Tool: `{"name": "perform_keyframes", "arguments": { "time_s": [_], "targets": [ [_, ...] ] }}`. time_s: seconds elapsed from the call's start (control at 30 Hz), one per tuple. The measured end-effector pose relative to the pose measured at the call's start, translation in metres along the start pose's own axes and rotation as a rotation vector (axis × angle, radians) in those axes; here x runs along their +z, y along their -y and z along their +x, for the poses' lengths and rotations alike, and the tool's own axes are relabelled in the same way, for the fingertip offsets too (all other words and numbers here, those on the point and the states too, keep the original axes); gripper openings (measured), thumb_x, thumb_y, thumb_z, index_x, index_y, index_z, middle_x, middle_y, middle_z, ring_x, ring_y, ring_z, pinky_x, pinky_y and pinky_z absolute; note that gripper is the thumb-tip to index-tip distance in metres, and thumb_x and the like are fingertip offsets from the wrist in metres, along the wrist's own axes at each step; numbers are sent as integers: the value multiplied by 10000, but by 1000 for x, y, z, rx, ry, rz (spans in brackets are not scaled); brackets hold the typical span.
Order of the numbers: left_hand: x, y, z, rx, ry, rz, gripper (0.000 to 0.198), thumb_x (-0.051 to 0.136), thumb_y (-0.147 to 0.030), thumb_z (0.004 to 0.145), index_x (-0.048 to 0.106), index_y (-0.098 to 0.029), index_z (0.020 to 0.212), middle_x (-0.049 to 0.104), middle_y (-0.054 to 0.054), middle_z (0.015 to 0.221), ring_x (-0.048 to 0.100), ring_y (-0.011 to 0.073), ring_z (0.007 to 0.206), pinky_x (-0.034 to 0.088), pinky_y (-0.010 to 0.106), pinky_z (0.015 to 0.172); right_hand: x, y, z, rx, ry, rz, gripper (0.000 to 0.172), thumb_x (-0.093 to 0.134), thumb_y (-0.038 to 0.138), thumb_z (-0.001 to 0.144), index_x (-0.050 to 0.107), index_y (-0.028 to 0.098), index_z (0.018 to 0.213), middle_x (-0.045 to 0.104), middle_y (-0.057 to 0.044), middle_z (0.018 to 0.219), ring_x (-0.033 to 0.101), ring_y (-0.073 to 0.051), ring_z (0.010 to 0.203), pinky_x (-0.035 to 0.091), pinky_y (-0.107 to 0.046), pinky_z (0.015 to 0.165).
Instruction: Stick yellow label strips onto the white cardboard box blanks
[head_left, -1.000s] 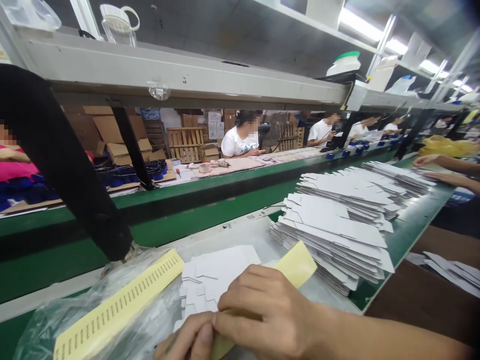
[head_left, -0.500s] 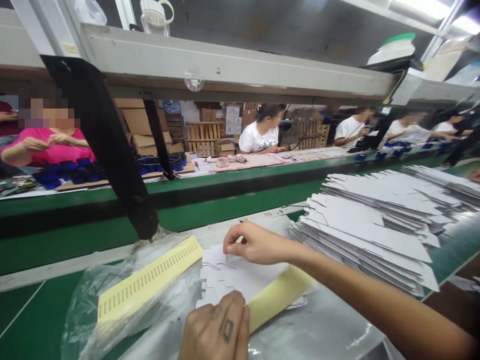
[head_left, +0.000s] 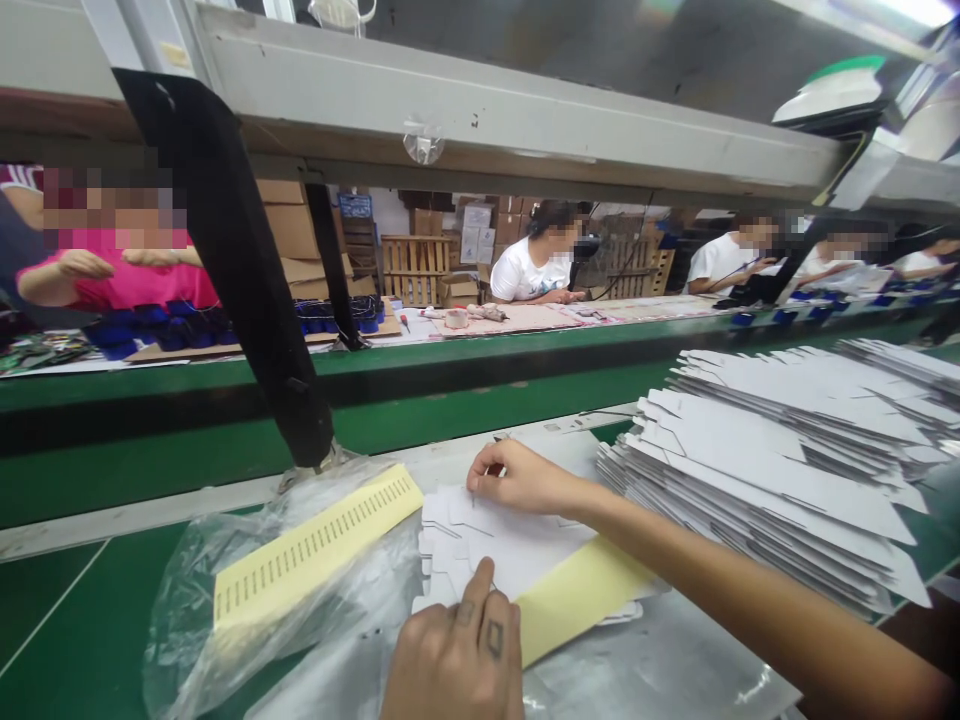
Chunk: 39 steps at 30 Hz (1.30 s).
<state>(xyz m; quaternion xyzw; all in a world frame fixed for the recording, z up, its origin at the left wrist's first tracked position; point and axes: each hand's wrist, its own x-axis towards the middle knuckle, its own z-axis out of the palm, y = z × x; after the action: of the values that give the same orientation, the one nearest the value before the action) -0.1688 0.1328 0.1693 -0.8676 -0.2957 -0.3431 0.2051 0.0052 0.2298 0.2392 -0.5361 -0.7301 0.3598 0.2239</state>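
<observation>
My left hand (head_left: pixel 457 650) lies at the lower middle with its thumb side closed on the end of a plain-faced yellow strip (head_left: pixel 585 590). One of its fingers stretches out onto the top white flat carton (head_left: pixel 502 545). At that carton's far-left part, the fingertips of my right hand (head_left: pixel 517 478) are pinched together, touching or just over the surface. Whatever they hold, if anything, is too small to make out. Several flat cartons lie stacked under both hands. Left of them, a yellow label sheet (head_left: pixel 315 545) with a row of small dark printed marks rests on clear plastic film (head_left: pixel 187 600).
Piles of white flat cartons (head_left: pixel 765 480) cover the bench to the right. A black post (head_left: pixel 247 290) rises at the left toward an overhead shelf (head_left: pixel 525 110). Beyond the green conveyor (head_left: pixel 450 375), several people sit working, near blue parts (head_left: pixel 172 325).
A finger of my left hand has straightened out onto the carton. My right hand stays pinched over the same part of the carton. The whole view has shifted slightly.
</observation>
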Motion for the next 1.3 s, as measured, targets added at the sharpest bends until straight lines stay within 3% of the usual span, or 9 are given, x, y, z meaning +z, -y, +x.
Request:
{"name": "perform_keyframes", "arguments": {
  "time_s": [0.23, 0.83, 1.0, 1.1, 1.17, 1.27, 1.3],
  "targets": [
    [-2, 0, 3, 47, -21, 23, 156, 481, -41, 819, 593, -145, 853, 771, 148, 960, 674, 195, 529, 445, 301, 404, -5, -6, -12, -35, -7, 15, 162, 592, 134, 747, 754, 139, 736, 744, -71, 841, 647, -199, 830, 483, -282, 724],
    [-4, 1, 6, 65, -1, 9, 206, 456, -34, 769, 632, -122, 829, 761, 200, 1040, 693, 219, 524, 479, 306, 391, 2, -10, -9, -87, -31, -68, 166, 608, 112, 776, 764, 149, 735, 737, -56, 816, 637, -187, 834, 480, -265, 717],
    [-4, 1, 10, 63, -22, 5, 188, 452, -33, 783, 606, -139, 803, 768, 206, 986, 654, 200, 460, 458, 298, 375, 1, -11, -3, -100, 1, -144, 14, 765, 177, 710, 764, 165, 718, 724, -44, 837, 636, -180, 800, 469, -262, 690],
    [-4, 2, 11, 69, -35, -1, 179, 460, -27, 782, 595, -140, 812, 770, 207, 957, 649, 200, 456, 449, 296, 369, -3, -13, 7, -78, -1, -195, 316, 874, 253, 636, 782, 187, 930, 733, -40, 939, 635, -176, 788, 454, -267, 682],
    [-4, 2, 9, 80, -39, 1, 170, 474, -24, 776, 589, -138, 826, 769, 208, 949, 650, 203, 460, 439, 295, 364, -7, -13, 11, -74, -12, -243, 389, 865, 259, 667, 766, 198, 1038, 741, -45, 995, 646, -184, 814, 446, -272, 690],
    [-3, 1, 5, 78, -33, 16, 158, 495, -34, 780, 583, -143, 852, 770, 193, 972, 609, 189, 417, 424, 300, 359, -10, -11, 6, -87, -36, -304, 127, 725, 215, 823, 787, 187, 929, 755, -59, 950, 658, -208, 863, 438, -298, 729],
    [-2, 1, 3, 72, -37, 19, 149, 504, -43, 790, 584, -144, 862, 770, 185, 977, 612, 189, 421, 424, 299, 362, -10, -10, 1, -105, -38, -319, 114, 703, 228, 848, 789, 183, 908, 753, -70, 954, 656, -223, 896, 439, -313, 756]
  ]
}}
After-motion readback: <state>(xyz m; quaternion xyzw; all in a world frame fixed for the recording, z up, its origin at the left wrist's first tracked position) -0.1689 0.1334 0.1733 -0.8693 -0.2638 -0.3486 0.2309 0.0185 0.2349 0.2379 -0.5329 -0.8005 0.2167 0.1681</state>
